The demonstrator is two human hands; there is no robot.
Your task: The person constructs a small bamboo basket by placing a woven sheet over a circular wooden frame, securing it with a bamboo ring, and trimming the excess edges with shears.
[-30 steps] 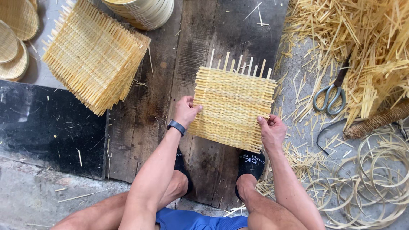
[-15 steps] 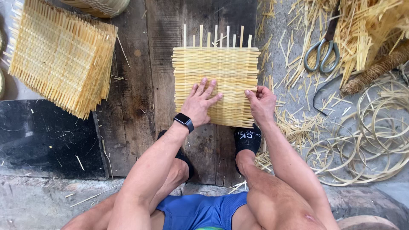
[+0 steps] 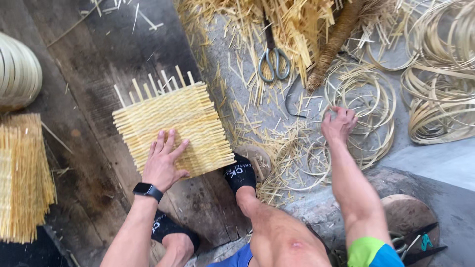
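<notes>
A square mat woven of pale bamboo strips [image 3: 168, 126] lies on a dark wooden board [image 3: 94, 74], with loose strip ends sticking out at its far edge. My left hand [image 3: 163, 160], a black watch on its wrist, lies flat with spread fingers on the mat's near part. My right hand [image 3: 338, 123] is out to the right, fingers curled down onto thin bamboo rings [image 3: 358, 106] lying on the ground. Whether it grips one of them I cannot tell.
A stack of woven mats [image 3: 22, 178] sits at the left edge, bamboo hoops [image 3: 17, 71] above it. Scissors [image 3: 272, 59] lie among straw scraps; more coiled strips [image 3: 440, 94] at the right. My black-socked feet [image 3: 240, 173] rest by the mat.
My right hand left the mat's right edge and reached out right to the bamboo rings. My left hand stays flat on the mat. The view swung right.
</notes>
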